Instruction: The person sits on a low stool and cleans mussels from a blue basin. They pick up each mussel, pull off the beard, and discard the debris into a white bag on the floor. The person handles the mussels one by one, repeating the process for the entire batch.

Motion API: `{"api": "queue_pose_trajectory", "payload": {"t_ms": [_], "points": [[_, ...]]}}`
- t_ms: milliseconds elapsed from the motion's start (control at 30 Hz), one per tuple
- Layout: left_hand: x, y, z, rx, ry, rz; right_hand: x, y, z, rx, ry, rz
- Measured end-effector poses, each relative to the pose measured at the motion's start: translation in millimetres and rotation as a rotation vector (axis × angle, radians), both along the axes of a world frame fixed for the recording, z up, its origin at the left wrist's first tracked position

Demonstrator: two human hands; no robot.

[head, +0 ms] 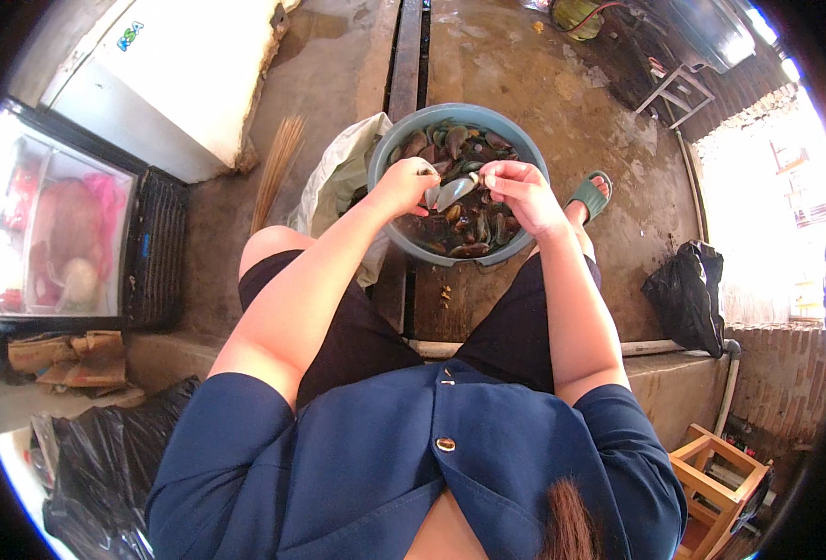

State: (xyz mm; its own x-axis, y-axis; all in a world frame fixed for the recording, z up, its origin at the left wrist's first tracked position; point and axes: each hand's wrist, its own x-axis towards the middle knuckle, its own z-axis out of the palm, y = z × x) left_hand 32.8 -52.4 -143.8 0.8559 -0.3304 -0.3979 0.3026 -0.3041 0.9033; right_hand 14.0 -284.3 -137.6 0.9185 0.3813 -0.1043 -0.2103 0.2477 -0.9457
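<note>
Over the blue-grey plastic tub (540,157), an opened mussel (457,192) shows the pearly inside of its shell. My left hand (408,186) grips it from the left side. At its right end, the thumb and forefinger of my right hand (521,190) pinch together; a small pale and dark bit shows there, too small to name. Below both hands, the tub holds many green and brown mussels (470,250) in dark liquid. Against the tub's left side leans a white woven sack (332,171), its mouth turned open.
A stick broom (280,164) lies on the wet concrete floor (504,63) at left, near a glass-front cooler (80,238). Under the tub runs a channel with a dark board (404,63). Black plastic bags (686,297) and a wooden stool (724,469) are at right.
</note>
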Motion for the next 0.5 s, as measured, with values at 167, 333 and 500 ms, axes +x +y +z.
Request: {"api": "queue_pose_trajectory", "payload": {"t_ms": [167, 333, 500], "points": [[1, 10, 5, -0.282, 0.143, 0.109, -8, -13, 3, -0.561, -0.125, 0.595], [3, 5, 13, -0.25, 0.17, 0.12, -24, 24, -15, -1.047, -0.257, 0.962], [2, 9, 0, -0.283, 0.137, 0.098, -28, 33, -21, -1.083, -0.238, 0.763]]}}
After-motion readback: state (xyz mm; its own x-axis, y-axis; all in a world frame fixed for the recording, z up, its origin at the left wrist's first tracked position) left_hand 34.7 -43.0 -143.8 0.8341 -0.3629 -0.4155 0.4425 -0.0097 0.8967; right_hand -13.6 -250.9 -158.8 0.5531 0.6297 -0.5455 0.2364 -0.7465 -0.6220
